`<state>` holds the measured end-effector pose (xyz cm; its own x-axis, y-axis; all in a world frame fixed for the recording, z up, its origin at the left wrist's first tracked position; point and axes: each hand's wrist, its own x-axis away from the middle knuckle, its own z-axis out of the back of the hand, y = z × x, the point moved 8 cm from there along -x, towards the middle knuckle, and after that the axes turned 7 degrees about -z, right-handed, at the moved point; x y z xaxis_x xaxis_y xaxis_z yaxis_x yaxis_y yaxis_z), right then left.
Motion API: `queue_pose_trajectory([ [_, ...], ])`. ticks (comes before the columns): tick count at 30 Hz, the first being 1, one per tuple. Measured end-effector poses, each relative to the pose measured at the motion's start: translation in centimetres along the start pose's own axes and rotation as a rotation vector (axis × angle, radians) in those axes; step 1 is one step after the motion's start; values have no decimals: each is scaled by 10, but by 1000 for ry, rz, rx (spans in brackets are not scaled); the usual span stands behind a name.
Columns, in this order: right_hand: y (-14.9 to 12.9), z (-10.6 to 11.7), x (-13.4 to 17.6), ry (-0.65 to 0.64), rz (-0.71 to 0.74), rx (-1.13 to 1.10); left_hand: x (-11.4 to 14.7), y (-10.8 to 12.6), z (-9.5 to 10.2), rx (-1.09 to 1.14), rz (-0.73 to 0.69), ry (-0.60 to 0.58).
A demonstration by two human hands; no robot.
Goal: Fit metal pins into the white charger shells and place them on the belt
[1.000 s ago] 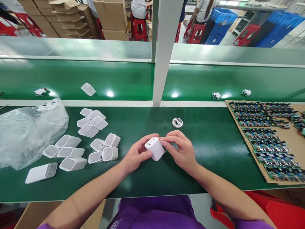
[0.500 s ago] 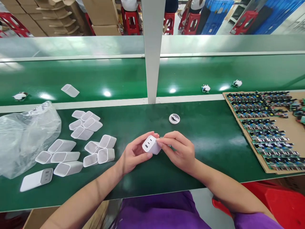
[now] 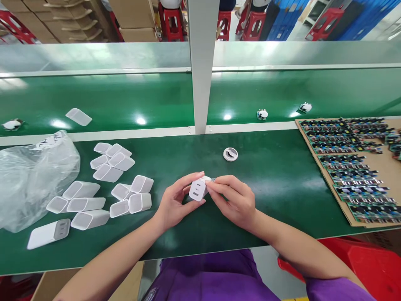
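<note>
My left hand (image 3: 177, 200) grips a white charger (image 3: 196, 190) between thumb and fingers, its face with several port slots turned toward me. At the charger's right edge, the thumb and fingers of my right hand (image 3: 233, 198) are pinched together. A small bit of metal or circuit board (image 3: 213, 179) peeks out by those fingertips, mostly hidden, so I cannot make out what they hold. Beyond the hands lies a small round white disc (image 3: 230, 154) with a dark mark in its middle.
To the left stand several open white casings (image 3: 86, 205), a white power-adapter body (image 3: 49, 234) and a clear plastic bag (image 3: 37, 179). A cardboard sheet (image 3: 336, 200) with rows of circuit boards (image 3: 360, 173) lies right. Behind the post (image 3: 202, 83), a green belt (image 3: 150, 100) carries loose parts.
The charger has turned in my left hand, so its port face points more toward me. On the belt, the casing and small white-topped parts have shifted left.
</note>
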<state>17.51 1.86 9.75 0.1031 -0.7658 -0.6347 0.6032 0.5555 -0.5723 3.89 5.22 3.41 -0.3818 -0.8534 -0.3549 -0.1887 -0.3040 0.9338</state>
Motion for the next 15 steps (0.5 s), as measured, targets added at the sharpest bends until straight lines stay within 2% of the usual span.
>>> queue_pose_trajectory([
  [4, -3, -8, 4, -18, 23, 18, 7, 2, 9, -253, -84, 62],
  [6, -2, -11, 4, -54, 13, -11, 8, 2, 12, -311, -70, 76],
  [8, 6, -13, 0, -103, -90, -141, 8, -1, 11, -251, -11, 59],
  [11, 24, -21, -3, -201, -321, -393, 6, -3, 7, -106, 64, 51],
  [15, 33, -36, 2, -310, -510, -623, 7, -7, 7, -118, 146, 61],
])
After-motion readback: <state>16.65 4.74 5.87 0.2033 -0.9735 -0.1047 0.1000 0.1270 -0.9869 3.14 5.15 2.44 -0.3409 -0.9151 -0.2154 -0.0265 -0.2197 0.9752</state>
